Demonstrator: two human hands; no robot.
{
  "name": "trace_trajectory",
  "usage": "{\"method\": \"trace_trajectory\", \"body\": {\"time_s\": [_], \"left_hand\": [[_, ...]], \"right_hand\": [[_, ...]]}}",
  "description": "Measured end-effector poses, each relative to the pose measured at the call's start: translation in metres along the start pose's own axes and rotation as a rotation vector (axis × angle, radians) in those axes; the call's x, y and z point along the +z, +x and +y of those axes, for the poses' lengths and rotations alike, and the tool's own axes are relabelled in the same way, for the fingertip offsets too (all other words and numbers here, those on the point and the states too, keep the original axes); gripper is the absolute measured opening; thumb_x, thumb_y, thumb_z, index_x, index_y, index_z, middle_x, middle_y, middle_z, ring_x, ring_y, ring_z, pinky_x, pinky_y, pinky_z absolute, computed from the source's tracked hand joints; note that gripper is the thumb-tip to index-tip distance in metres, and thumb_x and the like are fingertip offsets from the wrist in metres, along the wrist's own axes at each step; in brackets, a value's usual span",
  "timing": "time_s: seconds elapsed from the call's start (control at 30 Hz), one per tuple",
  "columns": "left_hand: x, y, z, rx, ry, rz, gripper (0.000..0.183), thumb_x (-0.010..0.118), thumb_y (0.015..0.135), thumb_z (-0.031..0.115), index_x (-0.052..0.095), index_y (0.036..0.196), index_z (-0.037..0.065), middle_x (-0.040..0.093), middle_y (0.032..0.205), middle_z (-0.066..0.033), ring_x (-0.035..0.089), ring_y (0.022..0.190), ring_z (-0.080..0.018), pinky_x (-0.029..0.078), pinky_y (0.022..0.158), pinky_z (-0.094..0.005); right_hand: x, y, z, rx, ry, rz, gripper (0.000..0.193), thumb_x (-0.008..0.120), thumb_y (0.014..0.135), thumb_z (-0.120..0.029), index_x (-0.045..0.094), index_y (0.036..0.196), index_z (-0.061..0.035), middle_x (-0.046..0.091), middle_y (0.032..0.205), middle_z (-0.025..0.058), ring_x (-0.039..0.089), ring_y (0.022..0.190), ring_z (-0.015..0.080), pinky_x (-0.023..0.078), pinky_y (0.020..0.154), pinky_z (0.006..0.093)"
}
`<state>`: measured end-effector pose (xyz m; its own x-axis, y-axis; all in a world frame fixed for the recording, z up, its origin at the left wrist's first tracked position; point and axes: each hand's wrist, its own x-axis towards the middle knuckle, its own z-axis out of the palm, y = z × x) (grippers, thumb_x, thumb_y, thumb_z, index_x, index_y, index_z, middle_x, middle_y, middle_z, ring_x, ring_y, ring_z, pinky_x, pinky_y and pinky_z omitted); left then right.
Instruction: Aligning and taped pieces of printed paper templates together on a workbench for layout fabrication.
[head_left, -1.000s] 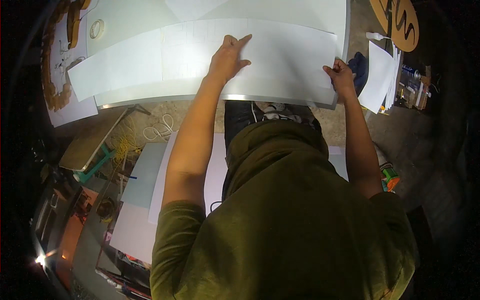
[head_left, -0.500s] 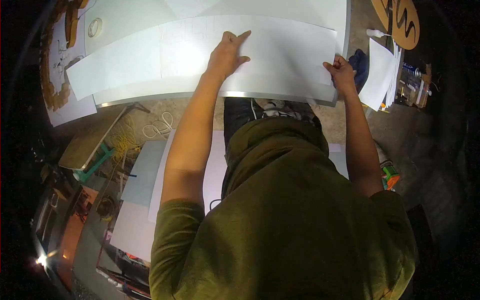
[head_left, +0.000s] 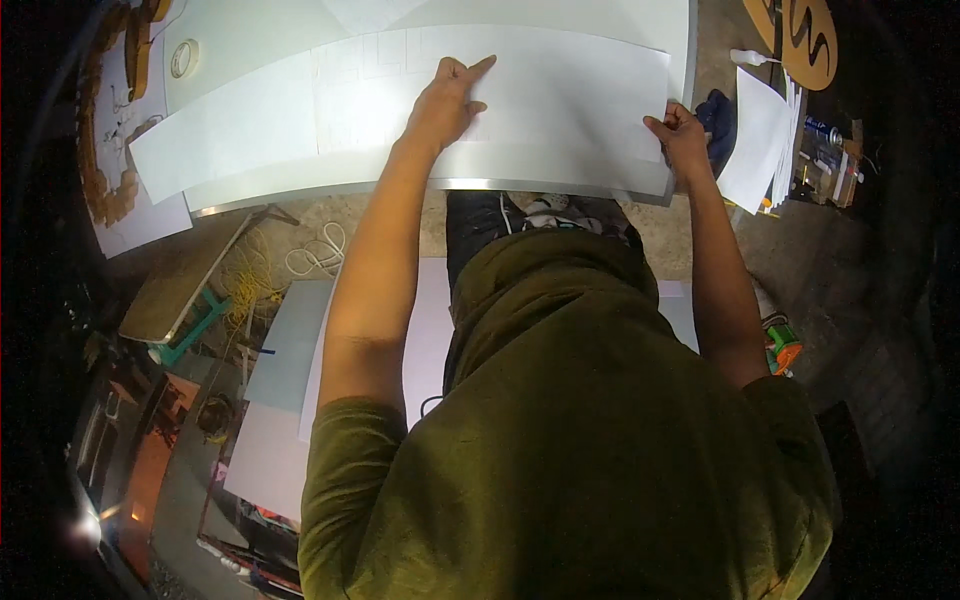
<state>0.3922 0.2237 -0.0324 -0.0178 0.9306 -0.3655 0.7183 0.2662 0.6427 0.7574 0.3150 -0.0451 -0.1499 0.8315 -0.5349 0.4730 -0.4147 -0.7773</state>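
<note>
A long white paper strip [head_left: 570, 100], with a seam left of its middle and faint outlined shapes along its far side, lies across the pale table [head_left: 250, 60]. My left hand [head_left: 446, 108] rests on the strip near its middle, thumb and index finger stretched apart, pressing on the paper. At the strip's right end my right hand [head_left: 684, 142] pinches the paper's edge between thumb and fingers; some fingertips are hidden behind the edge.
A tape roll [head_left: 184, 58] sits at the table's far left, beside brown cut pieces [head_left: 92, 130] on another white sheet. To the right are stacked white sheets [head_left: 757, 145], a white bottle [head_left: 748, 57], dark blue cloth [head_left: 713, 115] and a round tan board [head_left: 812, 50]. Boards [head_left: 285, 350] lie behind me.
Almost nothing differs. The view has shifted slightly, and both hands keep their places on the paper strip.
</note>
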Motion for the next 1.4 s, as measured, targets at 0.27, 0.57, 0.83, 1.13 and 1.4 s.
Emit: {"method": "trace_trajectory", "body": {"time_s": [0.27, 0.57, 0.83, 1.13, 1.4], "left_hand": [[-0.002, 0.002, -0.002, -0.004, -0.008, -0.027, 0.069, 0.073, 0.083, 0.006, 0.049, 0.144, 0.026, 0.05, 0.113, -0.0098, 0.061, 0.096, -0.027, 0.054, 0.09, -0.0396], [-0.001, 0.002, -0.001, -0.003, 0.006, -0.029, 0.07, 0.073, 0.083, 0.006, 0.048, 0.145, 0.027, 0.05, 0.113, -0.0097, 0.061, 0.097, -0.0273, 0.054, 0.09, -0.0394], [-0.002, 0.002, 0.002, -0.006, 0.03, -0.031, 0.073, 0.073, 0.083, 0.006, 0.045, 0.147, 0.026, 0.049, 0.114, -0.0099, 0.061, 0.098, -0.0278, 0.054, 0.09, -0.0396], [-0.004, 0.002, 0.002, -0.012, 0.021, -0.048, 0.073, 0.074, 0.082, 0.008, 0.045, 0.147, 0.028, 0.049, 0.115, -0.0089, 0.061, 0.1, -0.0266, 0.054, 0.092, -0.0388], [-0.003, 0.003, 0.003, -0.007, 0.022, -0.044, 0.076, 0.075, 0.08, 0.009, 0.045, 0.147, 0.028, 0.049, 0.115, -0.0098, 0.06, 0.101, -0.0277, 0.053, 0.094, -0.039]], "right_hand": [[-0.002, 0.006, 0.011, 0.016, -0.003, -0.017, 0.017, 0.075, 0.086, -0.008, 0.066, 0.099, -0.0021, 0.061, 0.077, -0.0033, 0.049, 0.066, 0.005, 0.04, 0.059, 0.0211], [-0.001, 0.003, 0.003, 0.03, 0.037, -0.015, 0.016, 0.074, 0.087, -0.005, 0.066, 0.099, -0.0022, 0.063, 0.078, -0.0026, 0.051, 0.066, 0.0057, 0.042, 0.06, 0.0217], [-0.003, 0.002, 0.003, -0.001, -0.002, -0.007, 0.013, 0.074, 0.086, -0.004, 0.066, 0.097, -0.0025, 0.06, 0.076, -0.0039, 0.048, 0.064, 0.0053, 0.04, 0.058, 0.0219], [-0.003, 0.0, -0.002, 0.028, -0.018, -0.012, 0.017, 0.073, 0.087, -0.005, 0.065, 0.101, -0.0003, 0.068, 0.084, 0.0018, 0.057, 0.071, 0.0067, 0.046, 0.065, 0.0223], [-0.005, 0.006, 0.01, 0.014, 0.029, -0.007, 0.019, 0.074, 0.087, -0.006, 0.066, 0.103, 0.0006, 0.068, 0.082, 0.0014, 0.056, 0.068, 0.0068, 0.045, 0.062, 0.0224]]}}
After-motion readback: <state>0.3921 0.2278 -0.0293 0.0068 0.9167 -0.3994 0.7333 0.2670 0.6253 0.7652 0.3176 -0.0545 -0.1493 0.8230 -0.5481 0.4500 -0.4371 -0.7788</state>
